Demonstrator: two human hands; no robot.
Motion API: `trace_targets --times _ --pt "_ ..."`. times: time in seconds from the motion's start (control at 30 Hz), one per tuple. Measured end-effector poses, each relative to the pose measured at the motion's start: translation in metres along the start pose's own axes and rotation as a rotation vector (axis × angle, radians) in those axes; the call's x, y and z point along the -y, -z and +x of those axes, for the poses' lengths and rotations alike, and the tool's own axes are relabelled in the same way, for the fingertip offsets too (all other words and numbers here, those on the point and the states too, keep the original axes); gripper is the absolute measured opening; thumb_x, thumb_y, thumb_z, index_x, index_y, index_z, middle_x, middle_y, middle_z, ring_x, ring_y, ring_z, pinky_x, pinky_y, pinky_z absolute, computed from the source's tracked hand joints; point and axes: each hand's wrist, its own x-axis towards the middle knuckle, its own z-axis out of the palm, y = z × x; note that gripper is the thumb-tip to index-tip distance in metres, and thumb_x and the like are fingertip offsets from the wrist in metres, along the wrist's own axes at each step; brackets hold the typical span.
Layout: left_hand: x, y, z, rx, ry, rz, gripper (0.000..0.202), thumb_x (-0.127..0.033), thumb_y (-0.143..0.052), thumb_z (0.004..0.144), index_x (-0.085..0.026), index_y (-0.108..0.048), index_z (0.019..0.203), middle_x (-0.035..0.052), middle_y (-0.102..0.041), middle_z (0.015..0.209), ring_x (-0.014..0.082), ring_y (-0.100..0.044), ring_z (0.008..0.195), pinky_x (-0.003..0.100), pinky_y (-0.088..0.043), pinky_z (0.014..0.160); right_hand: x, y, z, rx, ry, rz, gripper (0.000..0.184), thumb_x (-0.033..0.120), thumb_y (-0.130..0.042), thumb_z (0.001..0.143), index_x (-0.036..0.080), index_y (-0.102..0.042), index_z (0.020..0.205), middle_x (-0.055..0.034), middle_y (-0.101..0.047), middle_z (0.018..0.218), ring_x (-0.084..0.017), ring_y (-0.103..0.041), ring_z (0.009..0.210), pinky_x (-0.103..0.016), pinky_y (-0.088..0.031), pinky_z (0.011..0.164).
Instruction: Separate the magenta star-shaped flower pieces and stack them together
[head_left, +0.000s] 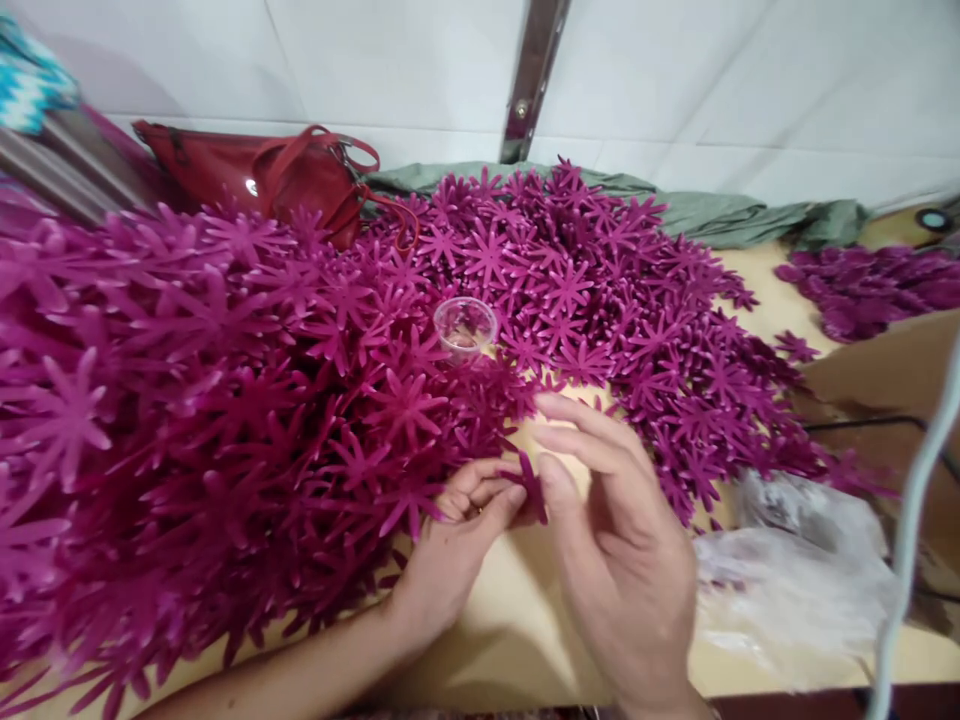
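Between thumb and fingers, my left hand (472, 525) pinches a magenta petal piece (533, 488) above the table. My right hand (622, 520) is just to its right, fingers curved and apart, the thumb close beside the piece; I see nothing held in it. Large heaps of magenta star-shaped flower pieces (405, 405) spread to the left and behind both hands. Among them stands a small clear plastic cup (465, 325), with small pale bits inside that I cannot make out.
A red bag (225, 170) lies at the back left against the wall. Green cloth (720, 215) runs along the wall. On the right are a clear plastic bag (802, 590), a cardboard box (885, 380), a pale cable (919, 500) and another magenta pile (870, 285).
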Motion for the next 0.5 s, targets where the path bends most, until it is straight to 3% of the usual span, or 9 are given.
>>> trace_targets --times 0.07,0.23,0.4,0.5 --pt "0.0 0.001 0.0 -0.004 -0.003 -0.01 0.026 -0.04 -0.083 0.084 -0.02 -0.073 0.098 0.0043 -0.076 0.1 0.0182 -0.068 0.098 0.034 -0.051 0.097 -0.016 0.009 -0.015 -0.05 -0.04 -0.111 0.025 0.013 -0.066 0.095 0.027 -0.07 0.116 -0.0076 -0.068 0.123 -0.024 -0.064 0.122 -0.044 -0.052 0.106" --pt "-0.002 0.002 0.002 -0.081 -0.011 -0.049 0.028 -0.04 -0.089 0.078 -0.02 -0.074 0.088 0.0008 -0.073 0.09 0.0136 -0.063 0.091 0.027 -0.048 0.09 -0.037 0.012 -0.038 -0.016 -0.1 -0.202 0.019 0.025 -0.075 0.091 0.027 -0.072 0.109 -0.0087 -0.067 0.116 -0.026 -0.064 0.112 -0.044 -0.052 0.1" --pt "-0.002 0.001 0.002 -0.06 -0.028 -0.055 0.026 -0.039 -0.091 0.076 -0.02 -0.075 0.084 -0.0001 -0.073 0.088 0.0119 -0.063 0.088 0.024 -0.049 0.088 -0.04 0.008 -0.031 0.02 -0.334 0.064 0.003 0.029 -0.074 0.092 0.028 -0.075 0.095 -0.0053 -0.071 0.106 -0.022 -0.068 0.106 -0.035 -0.054 0.092" --pt "-0.001 0.001 0.002 -0.036 -0.021 -0.037 0.025 -0.039 -0.09 0.076 -0.02 -0.078 0.086 0.0013 -0.076 0.09 0.0132 -0.067 0.088 0.026 -0.052 0.087 -0.043 0.012 -0.026 0.062 -0.483 0.254 0.008 0.033 -0.077 0.09 0.026 -0.076 0.086 -0.0044 -0.072 0.104 -0.021 -0.068 0.103 -0.033 -0.053 0.091"
